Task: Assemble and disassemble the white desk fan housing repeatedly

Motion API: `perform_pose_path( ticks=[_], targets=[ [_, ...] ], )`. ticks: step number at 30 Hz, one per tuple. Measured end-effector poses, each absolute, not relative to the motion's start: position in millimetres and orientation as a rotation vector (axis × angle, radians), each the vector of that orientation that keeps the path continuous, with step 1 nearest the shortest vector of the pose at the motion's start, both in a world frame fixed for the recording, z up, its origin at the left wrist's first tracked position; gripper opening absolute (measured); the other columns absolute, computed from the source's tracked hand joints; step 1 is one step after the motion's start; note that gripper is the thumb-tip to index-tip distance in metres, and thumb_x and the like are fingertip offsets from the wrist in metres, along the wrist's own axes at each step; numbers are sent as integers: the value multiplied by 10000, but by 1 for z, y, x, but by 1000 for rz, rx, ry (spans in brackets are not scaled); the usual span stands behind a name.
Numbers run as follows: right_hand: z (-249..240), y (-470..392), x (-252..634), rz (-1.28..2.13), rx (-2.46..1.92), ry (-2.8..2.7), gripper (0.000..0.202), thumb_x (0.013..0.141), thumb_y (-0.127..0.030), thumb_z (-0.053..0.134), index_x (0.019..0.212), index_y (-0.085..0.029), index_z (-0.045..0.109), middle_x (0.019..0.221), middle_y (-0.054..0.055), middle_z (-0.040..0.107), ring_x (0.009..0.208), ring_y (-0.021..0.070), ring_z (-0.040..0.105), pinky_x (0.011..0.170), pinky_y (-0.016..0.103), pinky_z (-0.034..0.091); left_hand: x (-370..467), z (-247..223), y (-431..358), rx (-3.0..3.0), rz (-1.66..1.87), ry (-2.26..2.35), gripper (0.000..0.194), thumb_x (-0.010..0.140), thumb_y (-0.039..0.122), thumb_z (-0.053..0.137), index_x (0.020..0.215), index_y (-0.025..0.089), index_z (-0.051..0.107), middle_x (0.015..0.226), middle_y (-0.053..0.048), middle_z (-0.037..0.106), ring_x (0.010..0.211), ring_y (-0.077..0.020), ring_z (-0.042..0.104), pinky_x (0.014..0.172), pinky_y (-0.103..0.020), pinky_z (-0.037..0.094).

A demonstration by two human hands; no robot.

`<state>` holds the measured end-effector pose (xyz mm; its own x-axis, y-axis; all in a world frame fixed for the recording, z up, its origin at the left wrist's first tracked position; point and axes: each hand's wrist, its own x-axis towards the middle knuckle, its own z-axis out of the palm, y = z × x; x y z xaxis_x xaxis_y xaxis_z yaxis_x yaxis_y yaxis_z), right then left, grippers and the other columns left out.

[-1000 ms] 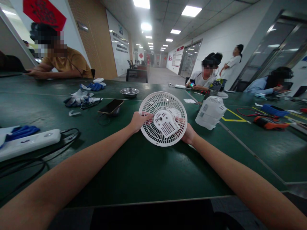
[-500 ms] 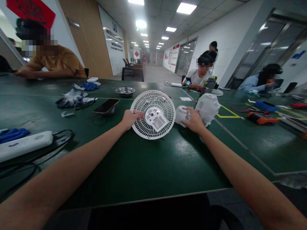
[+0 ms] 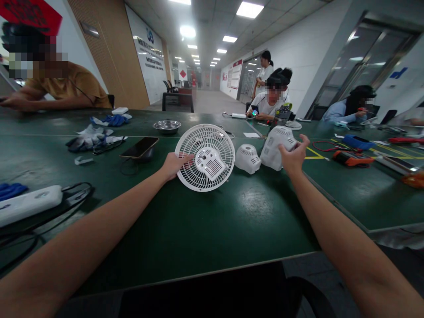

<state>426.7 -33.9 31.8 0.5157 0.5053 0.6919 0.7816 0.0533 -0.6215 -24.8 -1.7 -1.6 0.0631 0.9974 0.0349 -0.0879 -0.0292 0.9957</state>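
Observation:
My left hand [image 3: 174, 166] is closed on the left rim of a round white fan grille [image 3: 185, 174], thumb across its bars. The grille is tilted up, showing a white slotted hub. Just right of it, a small white slotted plastic cover [image 3: 247, 159] stands on the table. Beside that is a larger white slotted housing [image 3: 274, 148]. My right hand [image 3: 294, 157] is at this housing's right side, thumb over its front face and fingers apart; whether it presses on the housing I cannot tell.
On the green table [image 3: 198, 234] lie a phone [image 3: 141, 147], gloves [image 3: 88, 138] and a white power strip [image 3: 33, 205] with cables on the left. A metal bowl [image 3: 167, 126] stands behind. An orange multimeter [image 3: 353, 158] lies right. Several people are around the table.
My right hand has left the small cover and moved right to the larger housing. My left hand still holds the grille. The view has shifted slightly to the right.

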Motion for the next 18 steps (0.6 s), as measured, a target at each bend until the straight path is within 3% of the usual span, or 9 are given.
perform_pose_path(
  ticks=[2, 5, 14, 18],
  targets=[
    [19, -26, 435, -57, -1664, -1144, 864, 701, -438, 750, 1422, -165, 359, 1220, 151, 644, 1101, 322, 642, 997, 508, 485, -25, -2, -1, 1191, 1218, 1079, 184, 807, 188, 812, 969, 137, 740, 963, -109, 780, 858, -238, 763, 841, -445, 641],
    [3, -17, 441, 92, -1755, -1146, 911, 597, -458, 839, 1362, -195, 421, 1236, 142, 664, 1115, 327, 646, 999, 491, 493, -26, -3, 1, 1192, 1207, 1080, 178, 811, 187, 808, 970, 144, 741, 979, -113, 780, 885, -245, 766, 847, -454, 640],
    [-4, -13, 448, 101, -1912, -1173, 895, 544, -523, 876, 1293, -198, 508, 1329, 177, 639, 1240, 385, 606, 1064, 527, 463, -24, -4, 1, 1183, 1224, 1082, 187, 807, 167, 806, 980, 136, 744, 959, -109, 781, 848, -230, 762, 823, -428, 632],
    [-5, -13, 445, 90, -1891, -1153, 1012, 522, -513, 887, 1375, -218, 429, 1316, 166, 640, 1240, 399, 607, 1065, 543, 462, -22, -4, 1, 1174, 1267, 1071, 170, 791, 146, 816, 938, 98, 745, 891, -111, 776, 760, -207, 749, 786, -398, 629]
  ],
)
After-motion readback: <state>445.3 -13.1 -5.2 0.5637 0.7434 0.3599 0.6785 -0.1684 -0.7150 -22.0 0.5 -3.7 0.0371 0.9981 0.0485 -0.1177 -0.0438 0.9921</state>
